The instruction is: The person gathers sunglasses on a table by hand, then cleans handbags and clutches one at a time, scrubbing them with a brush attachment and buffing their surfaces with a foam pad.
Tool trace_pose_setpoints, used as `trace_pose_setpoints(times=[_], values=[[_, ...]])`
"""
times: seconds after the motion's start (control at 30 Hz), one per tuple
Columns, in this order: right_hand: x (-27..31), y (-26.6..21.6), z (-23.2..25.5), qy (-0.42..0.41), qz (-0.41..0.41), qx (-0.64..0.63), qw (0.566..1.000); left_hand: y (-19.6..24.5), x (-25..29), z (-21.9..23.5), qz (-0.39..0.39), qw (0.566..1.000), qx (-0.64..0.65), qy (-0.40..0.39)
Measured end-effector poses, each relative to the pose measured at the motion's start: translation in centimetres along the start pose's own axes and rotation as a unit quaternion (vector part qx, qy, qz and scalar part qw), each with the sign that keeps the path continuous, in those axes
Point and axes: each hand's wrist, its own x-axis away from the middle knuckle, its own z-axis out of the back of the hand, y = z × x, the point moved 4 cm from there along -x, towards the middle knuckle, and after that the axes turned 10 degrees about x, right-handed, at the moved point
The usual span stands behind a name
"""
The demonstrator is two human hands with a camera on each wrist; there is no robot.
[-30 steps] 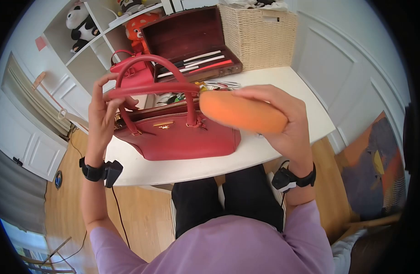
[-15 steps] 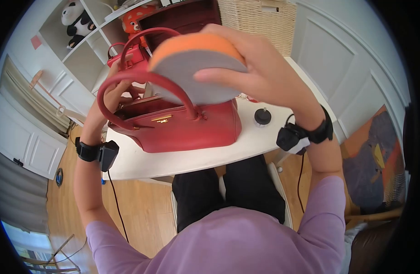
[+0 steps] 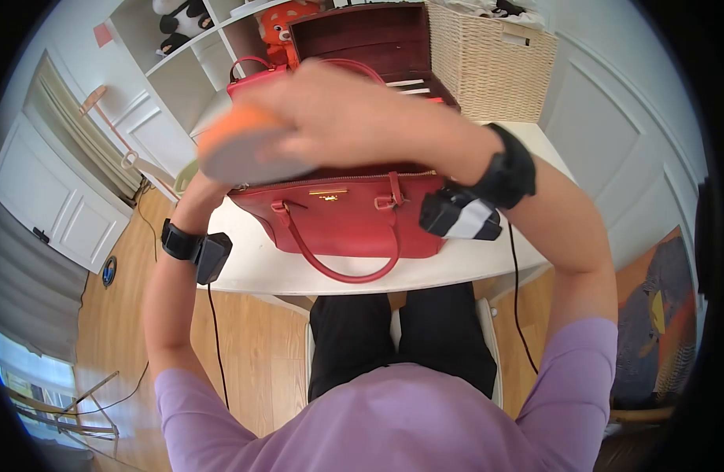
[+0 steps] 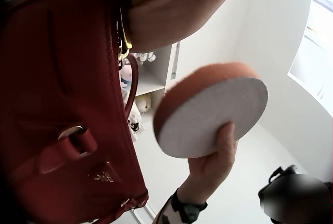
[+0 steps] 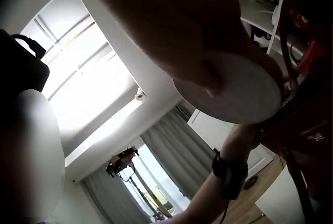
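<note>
The red handbag (image 3: 354, 216) stands on the table, its front handle hanging down over the front and its zipped top partly covered. My right hand (image 3: 330, 118) pinches a thick round disc (image 3: 248, 149), orange with a flat grey face, above the bag's left end. In the left wrist view the thumb lies on the disc's pale face (image 4: 208, 114). My left hand (image 4: 166, 5) is at the bag's top edge beside a gold zip fitting; its fingers are hidden there, and the disc covers it in the head view.
Behind the bag are a smaller red bag (image 3: 256, 77), an open dark red case (image 3: 370, 43) holding long thin items, and a wicker basket (image 3: 491, 67). Shelves with plush toys (image 3: 279, 31) stand at the back left. The white table (image 3: 248, 263) has a curved front edge.
The disc has moved left with my right hand, across the bag. The front handle, upright before, has dropped over the bag's front. The view has shifted, and the case shows more.
</note>
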Motion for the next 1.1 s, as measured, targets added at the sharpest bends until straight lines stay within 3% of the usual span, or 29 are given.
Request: trace_pose_setpoints(times=[0.03, 0.07, 0.13, 0.17, 0.2, 0.27, 0.3, 0.37, 0.43, 0.5, 0.57, 0.6, 0.63, 0.67, 0.7, 0.73, 0.77, 0.8, 0.83, 0.9, 0.93, 0.97, 1.03, 1.1], values=[[0.7, -0.2, -1.3, -0.073, -0.027, -0.036, 0.996, 0.7, 0.3, -0.4, -0.043, 0.996, 0.073, -0.016], [1.2, 0.1, -1.6, -0.109, -0.062, -0.041, 0.991, 1.4, 0.3, -0.9, -0.047, 0.998, 0.011, -0.048], [2.1, 0.3, -0.2, -0.146, -0.1, -0.046, 0.983, 2.9, 0.5, -2.2, -0.018, 0.999, 0.005, -0.048], [2.9, 0.8, 1.0, -0.226, -0.133, 0.017, 0.965, 2.8, 0.5, -2.5, 0.012, 0.999, -0.001, -0.047], [4.2, 1.7, 1.7, -0.305, -0.165, 0.079, 0.935, 2.3, 0.1, -2.3, -0.039, 0.998, -0.046, -0.03], [6.1, 3.3, 3.7, -0.218, -0.122, 0.101, 0.963, 3.0, 0.2, -2.6, -0.014, 0.997, -0.059, -0.037], [7.0, 3.0, 4.6, -0.222, -0.13, 0.099, 0.961, 3.0, 0.3, -2.9, 0.011, 0.996, -0.074, -0.039], [7.2, 1.4, 8.4, -0.066, -0.114, 0.118, 0.984, 2.8, 0.1, -3.5, 0.001, 0.995, -0.099, -0.031], [7.4, 1.0, 10.0, -0.05, -0.139, 0.058, 0.987, 4.8, 0.8, -4.2, -0.119, 0.957, -0.262, 0.03], [8.6, 0.8, 10.4, -0.029, -0.166, 0.0, 0.986, 5.9, 1.5, -4.8, -0.139, 0.956, -0.259, 0.025], [11.1, -0.1, 8.8, -0.137, -0.178, 0.056, 0.973, 7.1, 2.5, -6.2, -0.261, 0.913, -0.293, -0.109], [12.2, -0.4, 8.7, -0.038, -0.198, 0.068, 0.977, 7.6, 2.8, -7.0, -0.261, 0.913, -0.288, -0.122], [12.7, -0.7, 8.9, -0.039, -0.211, 0.067, 0.974, 8.2, 3.1, -8.2, -0.291, 0.88, -0.352, -0.131], [12.7, -1.5, 9.6, 0.033, -0.18, 0.07, 0.981, 8.3, 3.5, -9.2, -0.319, 0.842, -0.412, -0.14], [12.9, -2.3, 10.1, 0.105, -0.149, 0.077, 0.98, 8.0, 3.6, -9.7, -0.321, 0.842, -0.406, -0.155], [14.2, -2.2, 8.1, 0.181, -0.193, 0.053, 0.963, 7.7, 3.0, -9.2, -0.278, 0.858, -0.412, -0.13], [14.6, -2.2, 7.0, 0.189, -0.121, 0.125, 0.966, 7.1, 2.6, -9.1, -0.237, 0.87, -0.418, -0.107], [15.7, -2.2, 5.0, 0.2, -0.114, 0.171, 0.958, 6.6, 2.4, -9.2, -0.208, 0.903, -0.362, -0.103], [17.1, -2.3, 2.7, 0.206, -0.108, 0.218, 0.948, 6.5, 2.1, -9.0, -0.218, 0.888, -0.388, -0.118], [19.1, -3.7, -0.6, 0.303, -0.101, 0.309, 0.896, 6.8, 2.2, -9.0, -0.121, 0.897, -0.409, -0.113], [20.1, -4.6, -1.6, 0.318, -0.116, 0.322, 0.884, 6.7, 2.2, -8.9, -0.159, 0.88, -0.43, -0.125], [20.8, -5.6, -2.4, 0.333, -0.128, 0.338, 0.871, 6.7, 1.8, -8.6, -0.198, 0.861, -0.448, -0.134], [22.1, -7.0, -4.6, 0.352, -0.17, 0.239, 0.889, 6.4, 1.3, -8.7, -0.208, 0.86, -0.439, -0.156], [23.0, -7.3, -7.0, 0.234, -0.234, 0.124, 0.936, 6.5, 1.3, -9.3, -0.146, 0.888, -0.409, -0.149]])
